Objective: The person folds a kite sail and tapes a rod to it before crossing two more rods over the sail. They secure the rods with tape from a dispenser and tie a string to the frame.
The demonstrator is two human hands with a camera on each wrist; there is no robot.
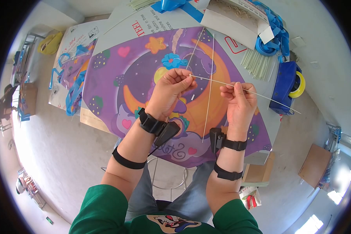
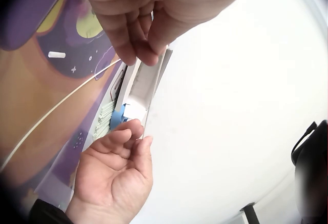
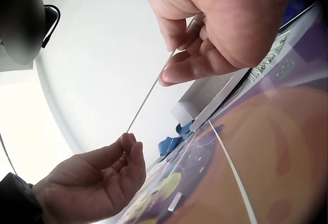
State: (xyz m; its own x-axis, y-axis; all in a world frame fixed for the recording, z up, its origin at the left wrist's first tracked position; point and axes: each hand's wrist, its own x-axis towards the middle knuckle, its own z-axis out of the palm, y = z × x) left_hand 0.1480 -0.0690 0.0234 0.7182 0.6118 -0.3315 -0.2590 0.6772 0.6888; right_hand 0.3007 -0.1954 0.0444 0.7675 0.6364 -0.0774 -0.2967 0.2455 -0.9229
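A thin pale rod [image 1: 216, 81] stretches between both hands above a purple printed sheet [image 1: 105, 84]. Its one end sits between the thumb and fingertips of my left hand [image 1: 169, 91]. Farther along, my right hand [image 1: 240, 103] pinches the same rod, whose free end runs on to the right. The right wrist view shows the rod [image 3: 149, 92] straight between the right hand [image 3: 215, 24] above and the left hand [image 3: 97, 183] below. Another thin rod [image 1: 209, 101] lies lengthwise over the sheet, and a small white tube [image 1: 193, 97] is near the left hand.
An open white carton [image 1: 234, 23] stands at the back, with blue ribbon [image 1: 275, 31] beside it. A bundle of pale rods [image 1: 257, 64] lies below the carton. At the right edge is a blue tape dispenser [image 1: 282, 87] with a yellow roll [image 1: 298, 85].
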